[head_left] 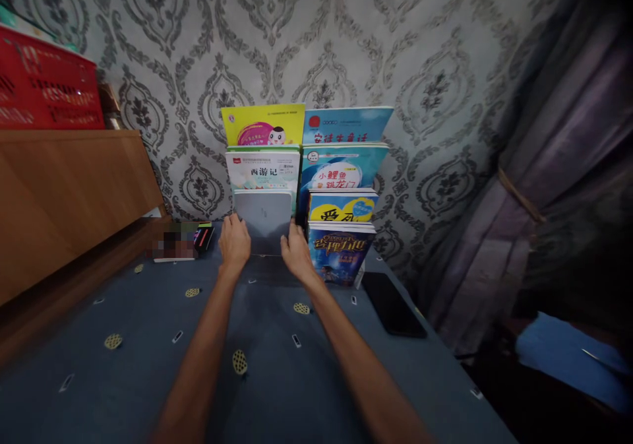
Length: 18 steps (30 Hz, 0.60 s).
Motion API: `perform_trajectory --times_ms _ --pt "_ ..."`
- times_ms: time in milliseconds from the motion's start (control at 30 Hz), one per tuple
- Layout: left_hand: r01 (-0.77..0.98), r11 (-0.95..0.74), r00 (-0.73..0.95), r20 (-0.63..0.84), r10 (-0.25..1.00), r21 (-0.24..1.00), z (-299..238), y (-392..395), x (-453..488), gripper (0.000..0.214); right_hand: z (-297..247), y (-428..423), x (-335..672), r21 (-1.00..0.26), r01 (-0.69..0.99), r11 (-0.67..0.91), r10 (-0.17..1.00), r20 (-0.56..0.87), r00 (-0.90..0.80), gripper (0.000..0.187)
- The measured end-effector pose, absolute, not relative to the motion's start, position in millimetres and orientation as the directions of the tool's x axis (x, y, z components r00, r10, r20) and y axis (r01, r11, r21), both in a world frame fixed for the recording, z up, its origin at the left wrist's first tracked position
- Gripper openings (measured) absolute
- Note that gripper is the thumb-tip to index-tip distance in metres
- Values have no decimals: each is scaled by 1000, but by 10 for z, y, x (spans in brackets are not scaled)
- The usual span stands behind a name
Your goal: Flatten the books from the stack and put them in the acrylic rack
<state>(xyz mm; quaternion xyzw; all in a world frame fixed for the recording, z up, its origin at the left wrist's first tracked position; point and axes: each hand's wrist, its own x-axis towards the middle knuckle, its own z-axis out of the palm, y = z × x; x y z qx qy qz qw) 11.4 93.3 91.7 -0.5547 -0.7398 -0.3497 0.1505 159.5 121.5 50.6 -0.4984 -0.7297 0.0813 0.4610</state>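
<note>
A plain grey-covered book (263, 214) stands upright at the front of the left column of books. My left hand (235, 243) is closed on its left edge, and my right hand (297, 253) grips the opposite edge, close to the right column. Behind the grey book rise a white book (264, 170) and a taller yellow book (264, 121). The right column has a dark blue book (341, 253) in front, then a yellow-and-blue book (341, 206), a light blue book (341, 167) and another blue book (349, 124) at the back.
A black phone (393, 304) lies right of the books on the blue patterned cloth (267, 391). Small books (202, 238) lie at the left, near a wooden cabinet (74, 193) with a red basket (49, 81) on top. A tied curtain (484, 233) hangs at the right.
</note>
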Motion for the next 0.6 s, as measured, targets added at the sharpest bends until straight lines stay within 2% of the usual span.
perform_trajectory --times_ms 367,600 --pt "904 117 -383 657 650 412 948 893 26 27 490 1171 1514 -545 660 518 786 607 -116 63" --pt "905 99 -366 638 678 414 949 893 -2 32 388 1226 1517 -556 612 562 759 642 -114 66"
